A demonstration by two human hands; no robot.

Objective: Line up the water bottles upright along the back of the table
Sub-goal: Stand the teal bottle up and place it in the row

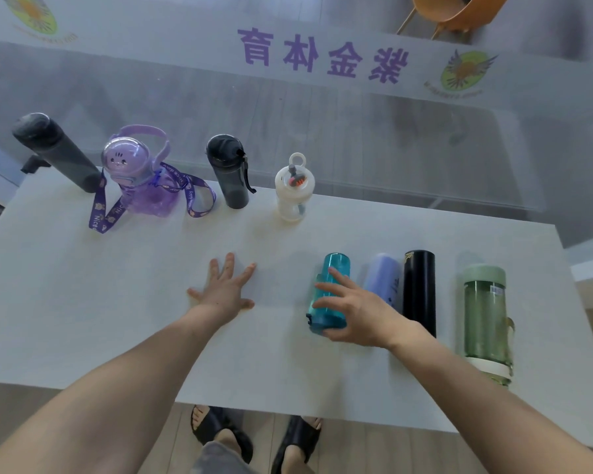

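Observation:
Several bottles stand upright along the back of the white table (83,302): a dark grey bottle (55,152), a purple bottle with a lanyard (137,176), a smoky black bottle (228,171) and a white bottle (293,188). On the right, several lie on their sides: a teal bottle (332,275), a lavender bottle (386,275), a black bottle (419,289) and a green bottle (486,319). My right hand (353,311) curls over the teal bottle, fingers on top and thumb under its cap end. My left hand (225,289) rests flat on the table with fingers spread, holding nothing.
A frosted glass panel (322,114) with purple lettering runs right behind the table's back edge. The table's near edge (288,410) is just above my sandalled feet (254,436). An orange chair (456,12) stands beyond the glass.

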